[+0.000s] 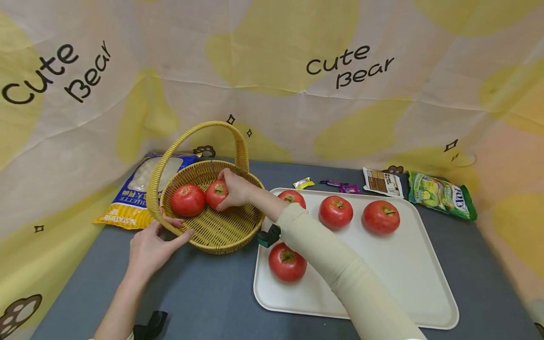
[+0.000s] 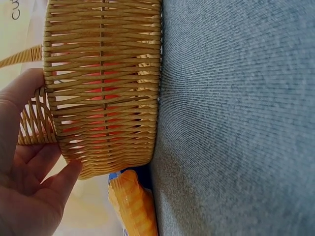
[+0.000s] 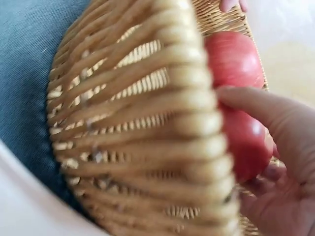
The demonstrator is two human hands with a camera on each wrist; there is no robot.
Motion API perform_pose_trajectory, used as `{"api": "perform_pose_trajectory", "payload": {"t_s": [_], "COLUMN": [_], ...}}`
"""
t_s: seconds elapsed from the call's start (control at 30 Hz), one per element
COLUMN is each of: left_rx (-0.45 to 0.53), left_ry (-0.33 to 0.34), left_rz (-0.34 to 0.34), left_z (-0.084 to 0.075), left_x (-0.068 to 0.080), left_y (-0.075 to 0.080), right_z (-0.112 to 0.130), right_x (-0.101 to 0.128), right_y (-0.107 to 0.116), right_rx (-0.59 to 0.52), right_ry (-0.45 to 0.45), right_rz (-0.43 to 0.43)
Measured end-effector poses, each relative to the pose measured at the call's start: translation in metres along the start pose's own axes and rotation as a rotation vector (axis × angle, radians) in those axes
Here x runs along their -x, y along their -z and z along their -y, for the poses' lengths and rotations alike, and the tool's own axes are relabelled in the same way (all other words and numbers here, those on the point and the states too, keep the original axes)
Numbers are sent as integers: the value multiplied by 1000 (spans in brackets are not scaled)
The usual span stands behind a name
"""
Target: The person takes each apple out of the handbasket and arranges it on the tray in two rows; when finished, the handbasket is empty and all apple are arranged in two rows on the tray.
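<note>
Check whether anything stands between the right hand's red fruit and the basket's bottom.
Nothing visible does: the held red fruit is inside the basket, though its underside is hidden. Another red fruit sits beside it, not visibly beneath.

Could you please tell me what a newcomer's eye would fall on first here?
Most likely the yellow wicker basket, left of centre, where the right hand grips one red apple beside another. The left hand pinches its rim. Then the white tray at right, bearing four more apples, and the "Cute Bear" lettering on the cloth behind.
</note>
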State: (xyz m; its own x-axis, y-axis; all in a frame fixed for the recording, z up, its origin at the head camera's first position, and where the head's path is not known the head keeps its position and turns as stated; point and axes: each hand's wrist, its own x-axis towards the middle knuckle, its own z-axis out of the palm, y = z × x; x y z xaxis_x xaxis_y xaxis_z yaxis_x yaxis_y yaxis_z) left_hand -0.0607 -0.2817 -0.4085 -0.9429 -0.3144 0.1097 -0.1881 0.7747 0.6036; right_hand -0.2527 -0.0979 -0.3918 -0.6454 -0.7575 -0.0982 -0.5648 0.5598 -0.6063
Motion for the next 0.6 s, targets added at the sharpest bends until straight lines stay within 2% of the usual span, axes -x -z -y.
{"api": "perform_pose_trajectory", "payload": {"t_s": [0.17,0.3,0.6], "left_rx": [-6,-5,-17], "left_ry": [1,-3,5], "left_rz": [-9,-8,-9], "left_z": [0,0,2], "left_x": [0,0,-1], "left_y": [0,1,0], "right_z": [-4,-4,-9], "right_x": [6,12,24], "right_y": [0,0,4], "right_rx": [11,26,1], "right_ry": [36,49,107], "right_rz": [92,128,61]}}
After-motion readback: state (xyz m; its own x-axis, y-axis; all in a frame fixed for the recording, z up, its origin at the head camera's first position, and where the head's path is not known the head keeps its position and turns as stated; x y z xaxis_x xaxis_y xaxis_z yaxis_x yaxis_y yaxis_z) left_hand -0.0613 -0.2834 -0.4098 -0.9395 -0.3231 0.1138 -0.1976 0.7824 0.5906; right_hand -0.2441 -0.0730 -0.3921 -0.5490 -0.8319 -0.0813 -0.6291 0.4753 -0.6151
